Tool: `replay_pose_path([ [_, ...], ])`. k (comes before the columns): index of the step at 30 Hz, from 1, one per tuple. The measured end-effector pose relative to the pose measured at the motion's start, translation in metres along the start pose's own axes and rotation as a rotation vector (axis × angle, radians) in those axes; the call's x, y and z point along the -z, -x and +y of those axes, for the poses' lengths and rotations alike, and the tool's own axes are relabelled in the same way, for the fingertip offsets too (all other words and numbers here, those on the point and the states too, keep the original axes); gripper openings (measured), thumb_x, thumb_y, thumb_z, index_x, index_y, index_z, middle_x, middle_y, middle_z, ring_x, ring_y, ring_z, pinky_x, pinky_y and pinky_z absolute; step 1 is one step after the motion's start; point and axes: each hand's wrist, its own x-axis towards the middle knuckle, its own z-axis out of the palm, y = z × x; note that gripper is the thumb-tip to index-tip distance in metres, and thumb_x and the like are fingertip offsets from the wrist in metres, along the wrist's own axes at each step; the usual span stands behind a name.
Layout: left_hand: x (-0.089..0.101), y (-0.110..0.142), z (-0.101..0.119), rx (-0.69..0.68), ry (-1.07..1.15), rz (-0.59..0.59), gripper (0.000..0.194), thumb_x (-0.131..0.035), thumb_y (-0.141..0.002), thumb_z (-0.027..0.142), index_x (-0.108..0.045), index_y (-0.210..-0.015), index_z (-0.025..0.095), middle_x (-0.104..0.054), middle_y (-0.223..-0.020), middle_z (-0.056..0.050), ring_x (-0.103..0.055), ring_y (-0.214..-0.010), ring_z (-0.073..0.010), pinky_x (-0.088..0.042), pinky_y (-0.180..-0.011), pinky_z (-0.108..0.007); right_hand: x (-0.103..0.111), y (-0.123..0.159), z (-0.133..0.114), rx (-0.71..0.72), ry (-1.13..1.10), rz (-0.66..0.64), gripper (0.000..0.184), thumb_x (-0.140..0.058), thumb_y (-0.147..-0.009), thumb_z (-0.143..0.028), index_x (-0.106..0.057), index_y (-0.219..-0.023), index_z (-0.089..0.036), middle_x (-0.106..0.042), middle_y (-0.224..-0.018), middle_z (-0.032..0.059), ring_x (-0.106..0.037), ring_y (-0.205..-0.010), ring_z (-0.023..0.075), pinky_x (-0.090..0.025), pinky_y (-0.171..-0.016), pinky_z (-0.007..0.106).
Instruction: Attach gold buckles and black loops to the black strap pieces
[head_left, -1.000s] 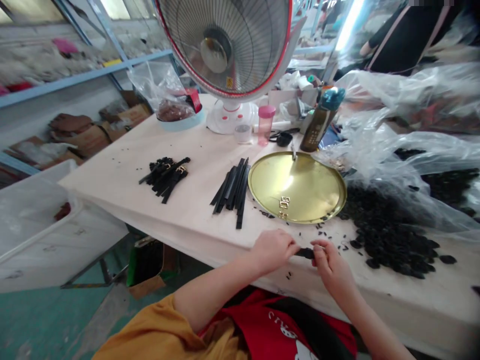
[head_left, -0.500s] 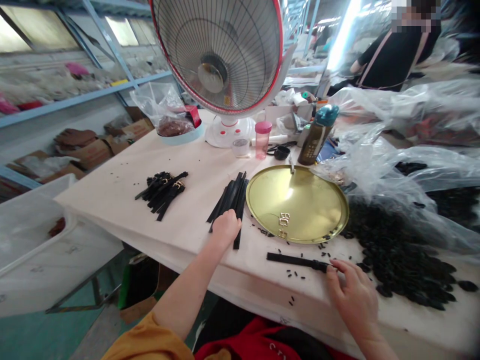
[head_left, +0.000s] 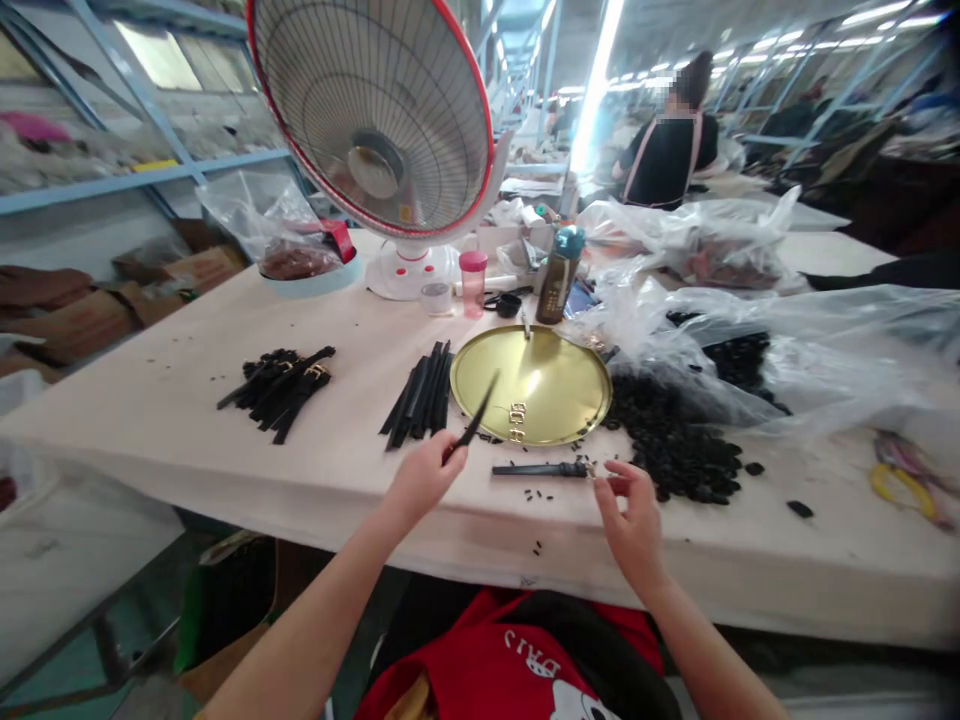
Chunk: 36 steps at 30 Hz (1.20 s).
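My left hand [head_left: 424,475] is closed around one end of a thin black strap [head_left: 480,412], which points up and away over the near rim of the gold tray [head_left: 559,375]. My right hand [head_left: 631,505] pinches the buckle end of another black strap [head_left: 532,470] lying flat on the table in front of the tray. A small gold buckle [head_left: 591,470] shows at the fingertips. Several gold buckles [head_left: 517,420] lie in the tray. Left of the tray is a bundle of plain black straps [head_left: 420,390]; farther left, a heap of straps with buckles [head_left: 281,385].
Small black loops [head_left: 538,495] lie scattered near the table's front edge. A heap of black pieces [head_left: 675,440] and plastic bags [head_left: 825,330] cover the right side. Behind stand a fan heater [head_left: 375,120], a pink cup [head_left: 472,285] and a bottle [head_left: 559,280]. Yellow-handled pliers [head_left: 904,488] lie far right.
My left hand has come away from the strap bundle toward me, now with one strap in it. My right hand stays at the buckle end of its strap. The view has swung right.
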Motion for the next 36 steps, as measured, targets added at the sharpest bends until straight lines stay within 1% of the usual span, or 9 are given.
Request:
replay_pose_path([
  [4, -0.022, 0.047, 0.023, -0.095, 0.387, -0.429, 0.020, -0.042, -0.078, 0.032, -0.054, -0.078, 0.016, -0.052, -0.064, 0.003, -0.047, -0.059, -0.0102, -0.035, -0.054, -0.020, 0.002, 0.003, -0.032, -0.309, -0.502, -0.181, 0.029, -0.046, -0.082, -0.040, -0.043, -0.103, -0.021, -0.051, -0.076, -0.0005, -0.044, -0.052, 0.0095, -0.038, -0.048, 0.024],
  [9, -0.047, 0.052, 0.045, 0.084, 0.718, -0.728, 0.018, -0.043, -0.071, 0.021, -0.050, -0.087, 0.015, -0.053, -0.062, 0.003, -0.049, -0.050, -0.0088, -0.036, -0.048, -0.020, -0.003, 0.012, -0.045, -0.403, -0.521, -0.294, 0.019, -0.054, -0.076, -0.035, -0.047, -0.085, -0.020, -0.040, -0.057, -0.0068, -0.037, -0.044, 0.0077, -0.032, -0.043, 0.022],
  [13, -0.050, 0.033, 0.056, 0.180, 1.031, -0.797, 0.030, -0.042, -0.065, 0.012, -0.047, -0.094, 0.015, -0.056, -0.065, 0.002, -0.047, -0.043, -0.0052, -0.032, -0.043, -0.016, 0.003, -0.009, -0.026, -0.216, -0.165, -0.281, 0.021, -0.048, -0.077, -0.034, -0.050, -0.091, -0.019, -0.050, -0.063, -0.0020, -0.047, -0.053, 0.0124, -0.039, -0.052, 0.026],
  [18, -0.053, 0.015, 0.051, 0.348, 1.392, -0.803, 0.028, -0.044, -0.063, 0.010, -0.046, -0.091, 0.013, -0.057, -0.067, 0.001, -0.042, -0.037, -0.0025, -0.026, -0.036, -0.014, 0.023, -0.082, 0.013, 0.054, 0.589, -0.249, 0.019, -0.044, -0.080, -0.024, -0.057, -0.090, -0.016, -0.059, -0.086, 0.0080, -0.055, -0.071, 0.0178, -0.040, -0.065, 0.029],
  [22, -0.058, 0.006, 0.045, 0.419, 1.541, -0.805, 0.027, -0.047, -0.063, 0.010, -0.047, -0.090, 0.012, -0.057, -0.065, 0.000, -0.041, -0.037, -0.0024, -0.029, -0.036, -0.014, 0.013, -0.117, 0.031, 0.175, 1.078, -0.387, 0.017, -0.047, -0.081, -0.026, -0.059, -0.084, -0.015, -0.060, -0.084, 0.0110, -0.057, -0.071, 0.0210, -0.035, -0.057, 0.029],
  [26, -0.060, 0.000, 0.042, 0.462, 1.578, -0.778, 0.029, -0.047, -0.063, 0.009, -0.047, -0.092, 0.012, -0.057, -0.063, 0.000, -0.042, -0.036, -0.0029, -0.029, -0.035, -0.014, 0.001, -0.122, 0.036, 0.185, 1.247, -0.424, 0.021, -0.048, -0.081, -0.033, -0.057, -0.078, -0.014, -0.060, -0.076, 0.0111, -0.058, -0.064, 0.0213, -0.029, -0.050, 0.028],
  [31, -0.063, -0.004, 0.040, 0.474, 1.561, -0.779, 0.029, -0.047, -0.062, 0.010, -0.046, -0.091, 0.013, -0.058, -0.063, 0.000, -0.043, -0.036, -0.0037, -0.029, -0.035, -0.014, 0.007, -0.113, 0.029, 0.158, 1.032, -0.383, 0.017, -0.048, -0.080, -0.030, -0.056, -0.074, -0.016, -0.060, -0.070, 0.0076, -0.055, -0.062, 0.0181, -0.031, -0.052, 0.027],
  [33, -0.064, -0.003, 0.040, 0.468, 1.551, -0.784, 0.029, -0.048, -0.062, 0.010, -0.046, -0.091, 0.013, -0.058, -0.063, 0.000, -0.043, -0.037, -0.0035, -0.028, -0.036, -0.014, 0.011, -0.102, 0.022, 0.039, 0.720, -0.356, 0.014, -0.051, -0.077, -0.031, -0.055, -0.072, -0.018, -0.057, -0.064, 0.0032, -0.052, -0.058, 0.0154, -0.034, -0.053, 0.026],
  [36, -0.065, 0.001, 0.041, 0.441, 1.517, -0.818, 0.031, -0.047, -0.063, 0.012, -0.047, -0.093, 0.014, -0.057, -0.064, 0.001, -0.043, -0.037, -0.0036, -0.027, -0.037, -0.015, 0.012, -0.078, 0.010, -0.314, 0.076, -0.356, 0.018, -0.060, -0.070, -0.036, -0.054, -0.073, -0.019, -0.055, -0.060, -0.0011, -0.050, -0.054, 0.0122, -0.040, -0.054, 0.025],
])
